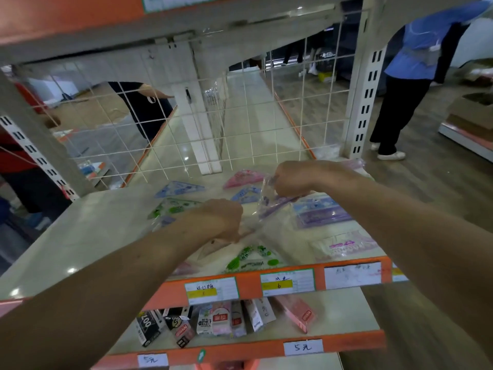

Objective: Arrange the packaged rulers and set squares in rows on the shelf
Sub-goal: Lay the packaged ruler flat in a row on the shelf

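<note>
Both hands hold one clear plastic packet with a purple ruler (269, 206) above the shelf (88, 236). My right hand (296, 177) pinches its upper end, and my left hand (221, 218) grips its lower end. Packaged set squares lie on the shelf: a blue one (178, 188), a pink one (244, 177), a small blue one (246, 194), a green one (174, 206) and another green one (252, 259) near the front edge. On the right lie a purple ruler packet (321, 212) and a pink ruler packet (346, 245).
A white wire grid (213, 124) closes the shelf's back. Price labels (288, 283) sit on the orange front rail. The lower shelf holds several small boxed items (218, 320). A person in blue (416, 76) stands at the right, another behind the grid.
</note>
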Tool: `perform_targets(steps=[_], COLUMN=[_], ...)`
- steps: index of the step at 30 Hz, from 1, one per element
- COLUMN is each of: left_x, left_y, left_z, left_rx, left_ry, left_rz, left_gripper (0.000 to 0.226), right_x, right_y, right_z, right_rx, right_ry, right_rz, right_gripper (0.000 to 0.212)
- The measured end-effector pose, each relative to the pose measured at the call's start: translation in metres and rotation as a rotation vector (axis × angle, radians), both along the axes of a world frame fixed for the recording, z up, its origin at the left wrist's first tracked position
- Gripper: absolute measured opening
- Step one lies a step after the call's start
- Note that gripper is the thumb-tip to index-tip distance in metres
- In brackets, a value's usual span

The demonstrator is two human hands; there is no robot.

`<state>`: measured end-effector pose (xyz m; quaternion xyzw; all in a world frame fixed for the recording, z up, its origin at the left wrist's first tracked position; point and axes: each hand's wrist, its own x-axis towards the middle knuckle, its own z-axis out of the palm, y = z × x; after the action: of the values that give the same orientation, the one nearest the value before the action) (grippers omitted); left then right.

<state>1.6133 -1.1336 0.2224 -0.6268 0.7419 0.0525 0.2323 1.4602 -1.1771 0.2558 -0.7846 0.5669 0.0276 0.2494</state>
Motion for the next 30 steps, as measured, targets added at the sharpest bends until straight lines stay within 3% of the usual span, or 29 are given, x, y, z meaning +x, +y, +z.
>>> perform_targets(steps=[7,9,13,16,20,23,26,30], left_x=[-0.002,0.001,0.003,0.002,0.003,-0.005,-0.011,-0.007], left_y=[-0.002,-0.001,-0.007,-0.010,-0.012,-0.011,-0.014,-0.016], left_z=[-0.012,-0.012,-0.013,-0.009,-0.007,-0.015,-0.021,-0.020], left_rx=[-0.096,-0.099,-0.048,-0.001,0.041,-0.005,-0.011,-0.027], left_ry=[0.223,0.214,0.332,0.372,0.341,0.301,0.347,0.453], left_rz=[0.070,0.158,0.247,0.278,0.271,0.231,0.238,0.269], left_gripper=[0.057,0.053,0.029,0.031,0.025,0.009,0.019,0.058], right_x=[0.002,-0.001,-0.004,-0.003,0.002,0.001,-0.005,-0.013], right_y=[0.004,0.004,0.005,0.011,0.008,0.003,0.001,0.001], right_z=[0.001,0.001,-0.001,-0.001,-0.002,-0.005,-0.007,-0.007], right_rx=[0.002,-0.011,0.017,0.051,-0.067,-0.117,-0.084,-0.129], right_ry=[0.002,0.003,-0.072,-0.069,-0.046,-0.048,-0.080,-0.063], right_rz=[-0.031,-0.048,-0.063,-0.048,-0.046,-0.063,-0.081,-0.079], right_gripper=[0.033,0.031,0.050,0.054,0.024,0.026,0.034,0.034])
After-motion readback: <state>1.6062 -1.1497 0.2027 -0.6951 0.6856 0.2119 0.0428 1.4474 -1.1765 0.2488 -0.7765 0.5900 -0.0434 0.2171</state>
